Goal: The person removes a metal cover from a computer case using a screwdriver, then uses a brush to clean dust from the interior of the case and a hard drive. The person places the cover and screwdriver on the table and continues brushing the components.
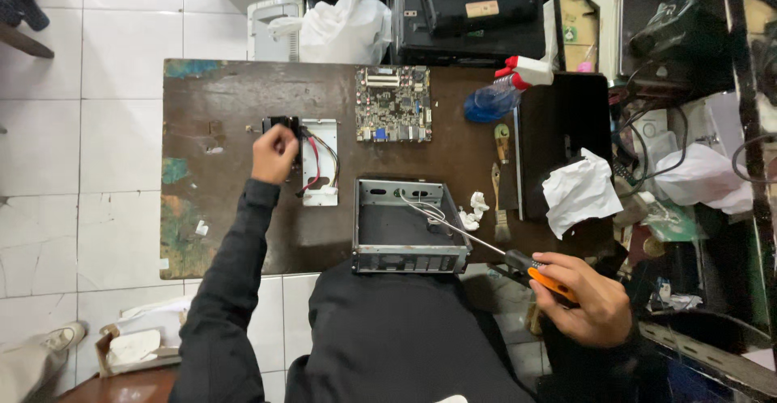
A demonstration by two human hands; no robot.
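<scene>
Screwdriver (486, 247) with an orange and black handle sits in my right hand (587, 298), fingers wrapped around the grip at the table's near right corner, its long shaft angled up and left so the tip reaches over the open metal computer case (409, 226). That case stands at the near edge of the dark worn table (227, 87), empty inside apart from a few loose wires near its back wall. From the head camera, my left hand (273, 154) is stretched out across the table and closed around a small black part (279, 124), which lies just beside a white metal bracket (320, 160) with red and black cables running along it. A green circuit board (393, 103) lies flat farther back, apart from both hands. To its right I see a blue spray bottle (498, 95) on its side, a brush (500, 205) and crumpled white paper (579, 191).
</scene>
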